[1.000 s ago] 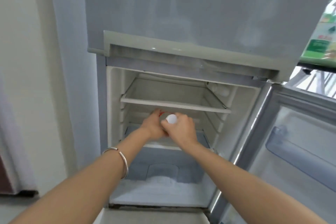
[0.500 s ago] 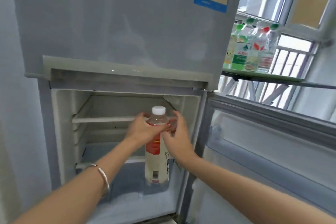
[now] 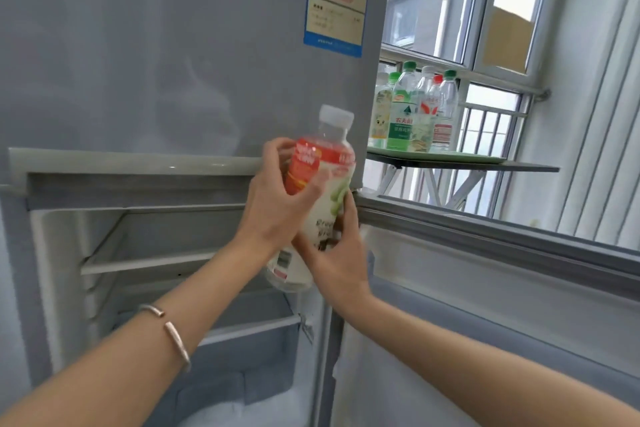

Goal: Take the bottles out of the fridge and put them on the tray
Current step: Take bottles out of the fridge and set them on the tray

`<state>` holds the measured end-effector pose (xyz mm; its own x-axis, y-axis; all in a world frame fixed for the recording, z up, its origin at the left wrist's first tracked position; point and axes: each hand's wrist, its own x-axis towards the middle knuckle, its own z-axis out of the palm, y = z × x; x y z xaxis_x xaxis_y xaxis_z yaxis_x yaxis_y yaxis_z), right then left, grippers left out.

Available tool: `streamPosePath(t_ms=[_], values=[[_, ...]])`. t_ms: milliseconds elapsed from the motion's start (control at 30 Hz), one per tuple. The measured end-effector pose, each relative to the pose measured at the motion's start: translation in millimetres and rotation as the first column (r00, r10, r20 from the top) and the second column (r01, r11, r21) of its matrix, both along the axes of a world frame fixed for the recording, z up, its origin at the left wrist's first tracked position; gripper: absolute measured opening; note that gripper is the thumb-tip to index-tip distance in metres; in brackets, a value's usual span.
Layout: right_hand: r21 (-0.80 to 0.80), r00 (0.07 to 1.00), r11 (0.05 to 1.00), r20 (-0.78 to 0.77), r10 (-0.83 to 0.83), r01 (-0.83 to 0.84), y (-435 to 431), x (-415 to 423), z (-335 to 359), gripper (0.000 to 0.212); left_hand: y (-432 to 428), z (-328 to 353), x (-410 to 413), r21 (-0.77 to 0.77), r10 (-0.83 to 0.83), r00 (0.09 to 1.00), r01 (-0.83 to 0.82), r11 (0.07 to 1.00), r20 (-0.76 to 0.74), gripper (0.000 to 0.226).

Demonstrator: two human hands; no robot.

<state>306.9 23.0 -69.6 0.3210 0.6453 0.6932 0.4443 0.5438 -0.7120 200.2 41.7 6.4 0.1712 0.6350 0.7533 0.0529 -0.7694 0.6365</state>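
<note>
Left hand point(image 3: 273, 204) wraps the bottle point(image 3: 325, 177) at its label; right hand point(image 3: 341, 253) grips lower down; hold it upright, lowering onto the tray point(image 3: 478, 159), centre right, beside the standing bottles point(image 3: 401, 114).

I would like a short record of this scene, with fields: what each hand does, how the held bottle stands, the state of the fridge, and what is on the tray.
left hand: grips the upper, red-labelled part of the bottle
right hand: holds the lower part of the same bottle
bottle: white cap, tilted, in the air at the right edge of the fridge opening
fridge: lower door open
tray: green, on a table
bottles: several, upright on the tray
</note>
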Motion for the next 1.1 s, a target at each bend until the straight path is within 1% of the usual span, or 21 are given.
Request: streamPosePath(t_ms=[67,133,200,267,367,400,433,500,633,733,833,900,1100], values=[[0.052,0.998,0.997,0.031,-0.054,0.052,1,5,26,0.099,-1,12,3,0.033,-0.038,0.995,0.036,0.999,0.091,0.045],[0.091,0.993,0.989,0.009,-0.115,0.114,3,13,53,0.096,1,19,9,0.075,-0.036,0.992,0.027,0.997,0.122,0.042],[0.131,0.985,0.976,-0.027,-0.171,0.173,2,22,78,0.091,2,22,19,0.121,-0.004,0.998,-0.004,0.993,0.066,0.039],[0.179,0.975,0.959,-0.055,-0.213,0.22,0,34,102,0.087,2,28,35,0.201,0.034,0.999,-0.037,0.979,0.017,0.042],[0.219,0.957,0.932,-0.066,-0.281,0.289,3,63,135,0.076,1,48,69,0.348,0.204,0.979,-0.194,0.917,0.006,0.045],[0.22,0.948,0.922,-0.07,-0.31,0.318,4,73,145,0.077,2,56,80,0.365,0.237,0.972,-0.22,0.905,0.0,0.048],[0.22,0.935,0.909,-0.074,-0.346,0.353,7,85,154,0.08,3,63,92,0.364,0.238,0.971,-0.218,0.906,-0.009,0.051],[0.227,0.901,0.873,-0.068,-0.429,0.432,15,117,171,0.082,9,79,122,0.337,0.175,0.984,-0.155,0.929,-0.028,0.052],[0.214,0.853,0.827,-0.067,-0.518,0.52,37,173,196,0.071,24,109,179,0.234,0.015,0.998,0.0,0.972,-0.061,0.052],[0.179,0.845,0.827,-0.064,-0.531,0.533,62,209,205,0.064,49,123,217,0.149,-0.05,0.989,0.071,0.986,-0.14,0.056],[0.121,0.84,0.833,-0.007,-0.543,0.54,87,234,203,0.059,77,129,240,0.104,-0.046,0.978,0.068,0.992,-0.201,0.063],[0.086,0.837,0.834,0.012,-0.547,0.544,104,243,199,0.062,93,127,249,0.077,-0.032,0.972,0.052,0.996,-0.233,0.069],[0.062,0.862,0.864,0.068,-0.503,0.499,147,252,186,0.062,136,109,261,-0.01,-0.035,0.958,0.033,0.999,-0.286,0.089]])
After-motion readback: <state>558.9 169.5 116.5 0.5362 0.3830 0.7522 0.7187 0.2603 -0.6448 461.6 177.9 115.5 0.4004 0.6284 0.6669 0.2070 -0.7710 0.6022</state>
